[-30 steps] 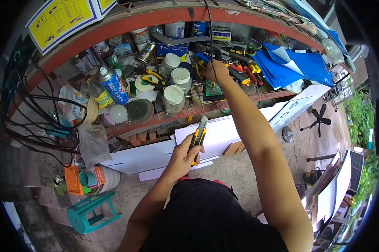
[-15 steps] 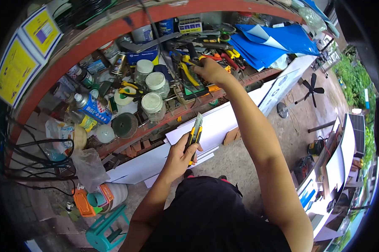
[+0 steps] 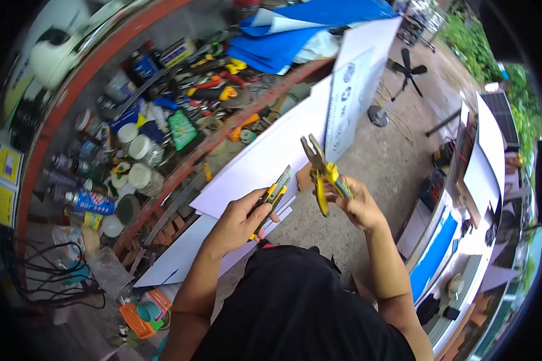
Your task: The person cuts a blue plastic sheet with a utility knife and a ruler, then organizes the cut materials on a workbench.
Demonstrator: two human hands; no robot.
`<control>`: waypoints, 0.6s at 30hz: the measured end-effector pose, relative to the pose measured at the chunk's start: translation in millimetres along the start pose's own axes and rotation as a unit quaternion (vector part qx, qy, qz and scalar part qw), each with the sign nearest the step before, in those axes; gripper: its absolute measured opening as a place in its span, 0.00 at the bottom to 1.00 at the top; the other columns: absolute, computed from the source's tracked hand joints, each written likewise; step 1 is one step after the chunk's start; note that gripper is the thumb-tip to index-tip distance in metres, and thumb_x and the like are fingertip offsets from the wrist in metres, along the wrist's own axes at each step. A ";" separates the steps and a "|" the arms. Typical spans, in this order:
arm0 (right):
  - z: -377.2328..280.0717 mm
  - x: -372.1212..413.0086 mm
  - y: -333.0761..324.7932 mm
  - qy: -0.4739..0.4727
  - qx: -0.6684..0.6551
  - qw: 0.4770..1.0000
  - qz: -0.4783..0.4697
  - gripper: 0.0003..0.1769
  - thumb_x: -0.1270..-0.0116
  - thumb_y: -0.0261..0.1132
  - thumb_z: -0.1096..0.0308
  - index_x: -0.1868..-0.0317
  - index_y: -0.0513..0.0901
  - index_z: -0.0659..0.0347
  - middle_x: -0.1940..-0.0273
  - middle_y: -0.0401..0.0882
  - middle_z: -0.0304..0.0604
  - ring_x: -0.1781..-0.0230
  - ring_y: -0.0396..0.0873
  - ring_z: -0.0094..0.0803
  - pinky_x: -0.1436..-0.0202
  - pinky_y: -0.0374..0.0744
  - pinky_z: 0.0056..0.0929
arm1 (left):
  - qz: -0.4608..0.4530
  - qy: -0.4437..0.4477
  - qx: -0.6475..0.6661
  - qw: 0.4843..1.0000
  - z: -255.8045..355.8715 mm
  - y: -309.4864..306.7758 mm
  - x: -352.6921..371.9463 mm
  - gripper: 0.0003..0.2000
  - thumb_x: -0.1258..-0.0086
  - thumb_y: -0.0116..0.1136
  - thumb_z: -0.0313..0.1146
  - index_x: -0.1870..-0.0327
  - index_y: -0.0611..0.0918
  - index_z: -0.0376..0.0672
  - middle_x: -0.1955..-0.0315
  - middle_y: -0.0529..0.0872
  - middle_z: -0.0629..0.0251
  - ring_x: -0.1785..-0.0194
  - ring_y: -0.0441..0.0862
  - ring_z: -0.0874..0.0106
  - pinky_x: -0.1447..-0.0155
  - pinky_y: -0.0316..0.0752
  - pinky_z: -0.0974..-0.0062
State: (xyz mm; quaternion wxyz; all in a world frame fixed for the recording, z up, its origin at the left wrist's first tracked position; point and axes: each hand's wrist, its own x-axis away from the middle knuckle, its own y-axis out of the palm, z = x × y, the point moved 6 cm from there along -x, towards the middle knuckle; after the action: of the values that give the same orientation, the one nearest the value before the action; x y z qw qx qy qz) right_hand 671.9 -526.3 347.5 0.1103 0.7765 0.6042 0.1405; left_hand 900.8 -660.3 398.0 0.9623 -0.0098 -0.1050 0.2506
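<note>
My left hand (image 3: 239, 221) is closed around a yellow and black utility knife (image 3: 272, 201), its metal blade out and pointing up. My right hand (image 3: 356, 203) grips a pair of pliers (image 3: 321, 170) with yellow and black handles. The metal jaws point up and to the left, and the handles are spread somewhat apart. Both tools are held in the air in front of my body, the pliers to the right of the knife and not touching it. Behind them lean large white sheets (image 3: 253, 162).
On the left, a red-framed shelf (image 3: 186, 161) holds hand tools, jars (image 3: 140, 175), cans and blue sheets (image 3: 283, 45). A fan (image 3: 407, 73) stands on the concrete floor. To the right is a worktable (image 3: 457, 240) with boards. Black cables (image 3: 54, 265) hang at lower left.
My right hand has come back from the tool shelf with the pliers in it. My left hand still holds the knife. The view has turned to the right.
</note>
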 end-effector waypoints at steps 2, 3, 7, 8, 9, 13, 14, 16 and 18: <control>-8.3 41.2 -17.3 0.058 0.035 0.997 0.026 0.16 0.42 0.69 0.70 0.54 0.79 0.61 0.44 0.84 0.45 0.51 0.76 0.24 0.45 0.76 0.26 | -0.044 -0.032 -0.040 0.998 9.8 26.2 -18.4 0.19 0.15 0.50 0.33 0.28 0.75 0.37 0.63 0.88 0.64 0.77 0.77 0.83 0.72 0.74 0.84; -7.1 58.3 -31.0 0.057 0.028 0.997 0.039 0.16 0.42 0.69 0.70 0.54 0.79 0.61 0.44 0.84 0.45 0.51 0.76 0.24 0.45 0.76 0.26 | -0.057 -0.036 -0.045 0.997 14.9 37.4 -27.4 0.19 0.15 0.50 0.33 0.28 0.75 0.37 0.63 0.88 0.64 0.77 0.77 0.83 0.72 0.74 0.84; -21.3 128.0 -79.6 0.008 0.123 0.989 0.082 0.12 0.38 0.64 0.80 0.53 0.81 0.62 0.44 0.83 0.42 0.52 0.76 0.21 0.46 0.75 0.22 | -0.164 -0.063 -0.094 0.980 31.7 86.5 -60.5 0.21 0.16 0.51 0.34 0.26 0.74 0.37 0.63 0.89 0.64 0.76 0.77 0.84 0.71 0.75 0.85; -23.2 142.5 -88.9 0.010 0.153 0.984 0.090 0.13 0.38 0.63 0.81 0.53 0.81 0.63 0.45 0.83 0.41 0.51 0.77 0.21 0.45 0.75 0.23 | -0.194 -0.082 -0.106 0.972 37.0 99.6 -65.7 0.21 0.16 0.52 0.34 0.26 0.74 0.37 0.63 0.89 0.64 0.76 0.78 0.84 0.71 0.75 0.84; -24.6 155.7 -98.3 0.011 0.182 0.978 0.096 0.13 0.39 0.61 0.82 0.53 0.80 0.63 0.45 0.82 0.41 0.51 0.77 0.22 0.44 0.75 0.24 | -0.221 -0.101 -0.119 0.963 42.4 112.4 -69.9 0.22 0.16 0.52 0.35 0.26 0.74 0.37 0.62 0.89 0.64 0.76 0.78 0.84 0.72 0.76 0.84; -47.7 192.4 -122.7 -0.034 0.340 0.938 0.060 0.20 0.47 0.61 0.84 0.50 0.80 0.67 0.45 0.82 0.49 0.49 0.82 0.41 0.43 0.77 0.33 | -0.315 -0.134 -0.147 0.928 57.5 160.2 -84.5 0.23 0.16 0.53 0.38 0.25 0.74 0.38 0.64 0.88 0.65 0.77 0.77 0.84 0.72 0.75 0.83; -51.3 200.0 -128.2 -0.034 0.337 0.939 0.064 0.20 0.47 0.61 0.84 0.50 0.80 0.67 0.45 0.82 0.49 0.49 0.82 0.41 0.43 0.77 0.33 | -0.319 -0.136 -0.149 0.926 59.2 169.1 -88.6 0.23 0.16 0.53 0.38 0.25 0.74 0.38 0.64 0.88 0.65 0.77 0.77 0.84 0.72 0.75 0.83; -56.1 213.4 -135.3 -0.038 0.362 0.930 0.052 0.23 0.50 0.62 0.83 0.49 0.80 0.68 0.45 0.82 0.51 0.47 0.82 0.49 0.41 0.77 0.36 | -0.343 -0.142 -0.159 0.915 60.1 186.4 -92.8 0.24 0.16 0.54 0.39 0.25 0.74 0.39 0.65 0.88 0.65 0.77 0.77 0.84 0.73 0.75 0.83; -59.3 224.8 -143.7 -0.039 0.360 0.931 0.056 0.22 0.50 0.61 0.83 0.50 0.80 0.68 0.45 0.83 0.53 0.47 0.82 0.48 0.41 0.77 0.35 | -0.352 -0.143 -0.179 0.907 60.4 198.7 -96.8 0.20 0.16 0.54 0.41 0.30 0.78 0.41 0.65 0.88 0.67 0.78 0.78 0.83 0.73 0.75 0.83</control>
State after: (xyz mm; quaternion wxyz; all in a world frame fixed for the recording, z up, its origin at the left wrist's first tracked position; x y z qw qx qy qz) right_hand 572.4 -273.1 373.1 -0.1608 0.8017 0.5649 -0.1109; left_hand 710.3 -535.5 423.7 0.9448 -0.1083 -0.2812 -0.1288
